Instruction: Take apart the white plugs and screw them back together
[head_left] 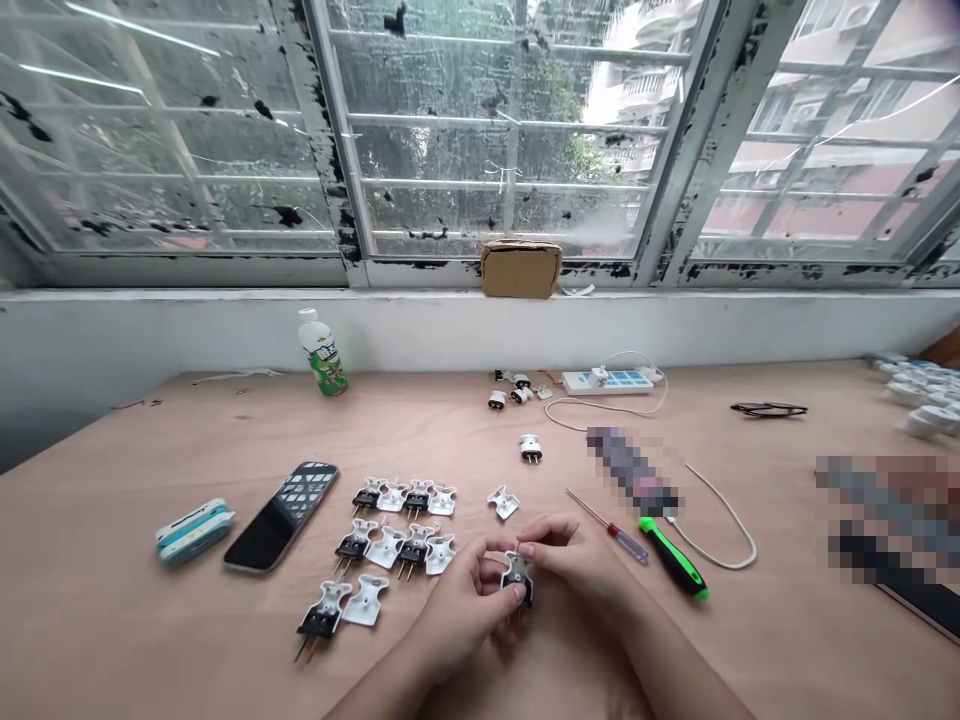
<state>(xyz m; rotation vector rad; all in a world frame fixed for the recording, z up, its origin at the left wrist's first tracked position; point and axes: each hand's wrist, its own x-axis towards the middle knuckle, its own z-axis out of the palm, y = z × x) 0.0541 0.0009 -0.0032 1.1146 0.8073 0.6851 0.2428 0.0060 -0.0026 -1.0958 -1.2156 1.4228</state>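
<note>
Close in front of me, my left hand (480, 590) grips an opened plug (517, 575), a white shell half with a black pin block in it. My right hand (566, 550) has its thumb and fingers pinched at the plug's upper edge; whether they hold some small part there is hidden. Just beyond my hands lies a loose white plug cover (503, 502). To the left, opened plugs (321, 620) with black blocks and bare pins lie in rows, with white cover halves (366, 600) beside them. A closed white plug (531, 449) sits farther back.
Right of my hands lie a red-tipped screwdriver (619, 538) and a green-black screwdriver (675, 560). A phone (281, 520), a teal-white packet (195, 532) and a bottle (324, 352) stand or lie left. At the back are a power strip (619, 382), glasses (769, 410) and several plugs (496, 400).
</note>
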